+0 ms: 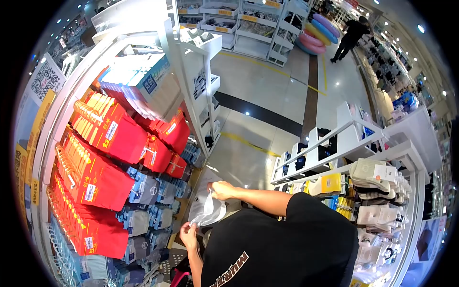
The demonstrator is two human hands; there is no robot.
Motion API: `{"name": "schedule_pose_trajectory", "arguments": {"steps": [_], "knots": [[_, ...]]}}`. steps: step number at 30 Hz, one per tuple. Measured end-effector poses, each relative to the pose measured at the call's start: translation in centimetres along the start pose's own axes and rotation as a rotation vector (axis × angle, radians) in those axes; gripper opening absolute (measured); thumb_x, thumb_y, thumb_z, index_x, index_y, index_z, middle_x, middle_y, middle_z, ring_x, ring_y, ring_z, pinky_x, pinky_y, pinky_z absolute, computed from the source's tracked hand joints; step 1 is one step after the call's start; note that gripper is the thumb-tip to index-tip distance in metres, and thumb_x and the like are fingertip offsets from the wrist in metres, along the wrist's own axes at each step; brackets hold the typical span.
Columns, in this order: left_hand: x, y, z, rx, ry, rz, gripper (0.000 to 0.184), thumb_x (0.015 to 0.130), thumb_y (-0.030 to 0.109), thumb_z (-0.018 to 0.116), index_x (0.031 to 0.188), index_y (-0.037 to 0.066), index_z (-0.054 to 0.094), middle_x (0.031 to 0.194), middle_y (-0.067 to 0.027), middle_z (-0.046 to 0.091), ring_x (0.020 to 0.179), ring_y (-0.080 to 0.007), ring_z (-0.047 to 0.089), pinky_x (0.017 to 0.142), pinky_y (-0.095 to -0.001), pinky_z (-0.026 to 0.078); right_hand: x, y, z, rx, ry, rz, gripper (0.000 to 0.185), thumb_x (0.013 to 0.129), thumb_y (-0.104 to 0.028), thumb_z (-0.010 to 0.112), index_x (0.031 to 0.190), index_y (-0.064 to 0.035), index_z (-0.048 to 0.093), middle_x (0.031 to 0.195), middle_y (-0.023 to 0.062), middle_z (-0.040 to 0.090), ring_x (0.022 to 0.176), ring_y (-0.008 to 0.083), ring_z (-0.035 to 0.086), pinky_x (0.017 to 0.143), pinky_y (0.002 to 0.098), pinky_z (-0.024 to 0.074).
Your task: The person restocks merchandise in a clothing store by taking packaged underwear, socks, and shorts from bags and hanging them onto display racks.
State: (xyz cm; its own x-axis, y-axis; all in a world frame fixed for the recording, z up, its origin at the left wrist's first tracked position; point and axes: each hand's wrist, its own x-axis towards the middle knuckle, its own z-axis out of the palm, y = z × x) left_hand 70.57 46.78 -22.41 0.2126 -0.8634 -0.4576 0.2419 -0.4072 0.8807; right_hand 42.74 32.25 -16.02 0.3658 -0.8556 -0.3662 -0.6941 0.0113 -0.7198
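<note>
A strip of white, partly see-through material [210, 214] hangs in a curve between my two hands, in front of my black shirt. My right hand [219, 190] is closed on its upper end. Lower and to the left, my left hand [189, 232] pinches the other end. A pale sheet or bag [198, 203] shows beside the strip; what it is I cannot tell.
Red packaged garments [114, 138] and blue-grey packs [143, 186] hang on the left rack. Packed socks [375, 177] hang on a white rack at right. Farther off, a person in black [353, 38] stands near stacked swim rings [318, 33].
</note>
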Motion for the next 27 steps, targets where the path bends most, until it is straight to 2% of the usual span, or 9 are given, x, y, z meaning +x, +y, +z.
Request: {"name": "schedule_pose_trajectory", "arguments": {"steps": [6, 9, 11, 14, 15, 19, 22, 25, 27], "knots": [[-3.0, 2.7, 1.3, -0.042, 0.019, -0.003, 0.028, 0.087, 0.004, 0.071, 0.111, -0.001, 0.058, 0.095, -0.0074, 0.062, 0.076, -0.0151, 0.064, 0.067, -0.0284, 0.057, 2.6, 0.8, 1.2, 0.001, 0.080, 0.006, 0.025, 0.078, -0.024, 0.065, 0.099, -0.0102, 0.063, 0.089, 0.0185, 0.068, 0.090, 0.0394, 0.066, 0.079, 0.0494, 0.0514], [-3.4, 1.9, 0.7, 0.067, 0.091, 0.010, 0.023, 0.087, 0.003, 0.070, 0.106, -0.002, 0.059, 0.085, -0.0066, 0.062, 0.067, -0.0135, 0.062, 0.058, -0.0266, 0.056, 3.3, 1.0, 1.2, 0.029, 0.132, 0.009, 0.027, 0.077, -0.027, 0.068, 0.097, -0.0094, 0.064, 0.091, 0.0155, 0.070, 0.089, 0.0374, 0.067, 0.078, 0.0479, 0.0521], [-3.7, 1.3, 0.7, 0.125, 0.156, 0.011, 0.020, 0.084, -0.001, 0.069, 0.102, -0.002, 0.059, 0.078, -0.0063, 0.062, 0.061, -0.0117, 0.059, 0.050, -0.0256, 0.052, 3.1, 0.3, 0.4, 0.086, 0.126, 0.021, 0.028, 0.077, -0.028, 0.067, 0.097, -0.0080, 0.064, 0.092, 0.0192, 0.069, 0.090, 0.0402, 0.066, 0.078, 0.0506, 0.0520], [-3.3, -0.6, 0.4, 0.383, 0.272, -0.008, 0.017, 0.077, -0.005, 0.066, 0.093, -0.002, 0.060, 0.073, -0.0065, 0.060, 0.062, -0.0135, 0.058, 0.053, -0.0280, 0.048, 3.2, 0.1, 0.5, 0.108, 0.145, 0.008, 0.028, 0.077, -0.026, 0.066, 0.097, -0.0063, 0.064, 0.091, 0.0215, 0.068, 0.089, 0.0409, 0.066, 0.077, 0.0512, 0.0518], [-2.8, -1.0, 1.0, 0.575, 0.350, 0.194, 0.016, 0.068, -0.008, 0.059, 0.083, -0.001, 0.058, 0.068, -0.0077, 0.057, 0.061, -0.0176, 0.056, 0.058, -0.0327, 0.045, 2.9, -0.2, 0.6, 0.110, 0.143, 0.017, 0.028, 0.077, -0.025, 0.066, 0.098, -0.0058, 0.064, 0.090, 0.0216, 0.068, 0.089, 0.0409, 0.066, 0.076, 0.0512, 0.0517], [-3.6, -0.7, 2.1, 0.800, 0.410, 0.175, 0.012, 0.066, -0.007, 0.053, 0.076, 0.000, 0.054, 0.066, -0.0126, 0.053, 0.061, -0.0261, 0.055, 0.064, -0.0411, 0.044, 1.7, -1.0, 0.8, 0.117, 0.192, 0.037, 0.029, 0.077, -0.024, 0.065, 0.098, -0.0033, 0.064, 0.087, 0.0227, 0.068, 0.088, 0.0418, 0.066, 0.076, 0.0512, 0.0514], [-2.8, -1.8, 0.9, 1.021, 0.530, 0.262, 0.014, 0.065, -0.007, 0.054, 0.077, 0.000, 0.053, 0.067, -0.0132, 0.051, 0.063, -0.0279, 0.055, 0.068, -0.0450, 0.045, 1.2, -1.0, 1.5, 0.116, 0.218, 0.093, 0.031, 0.075, -0.026, 0.065, 0.096, -0.0035, 0.063, 0.086, 0.0225, 0.068, 0.087, 0.0415, 0.066, 0.077, 0.0512, 0.0513], [-3.4, -0.8, -0.2, 0.959, 0.591, 0.192, 0.013, 0.072, -0.005, 0.059, 0.081, 0.001, 0.053, 0.075, -0.0109, 0.055, 0.064, -0.0243, 0.058, 0.061, -0.0425, 0.050, 0.9, -2.1, 1.3, 0.161, 0.231, 0.132, 0.029, 0.074, -0.025, 0.065, 0.094, -0.0034, 0.062, 0.083, 0.0203, 0.067, 0.084, 0.0387, 0.067, 0.074, 0.0476, 0.0513], [-3.5, 0.0, -1.2, 0.492, 0.554, -0.012, 0.015, 0.078, -0.001, 0.064, 0.087, 0.001, 0.053, 0.082, -0.0100, 0.057, 0.067, -0.0214, 0.059, 0.053, -0.0362, 0.052, 0.7, -3.7, 1.0, 0.192, 0.203, 0.139, 0.028, 0.074, -0.026, 0.066, 0.090, -0.0035, 0.059, 0.079, 0.0169, 0.067, 0.079, 0.0357, 0.067, 0.070, 0.0445, 0.0507]]}}
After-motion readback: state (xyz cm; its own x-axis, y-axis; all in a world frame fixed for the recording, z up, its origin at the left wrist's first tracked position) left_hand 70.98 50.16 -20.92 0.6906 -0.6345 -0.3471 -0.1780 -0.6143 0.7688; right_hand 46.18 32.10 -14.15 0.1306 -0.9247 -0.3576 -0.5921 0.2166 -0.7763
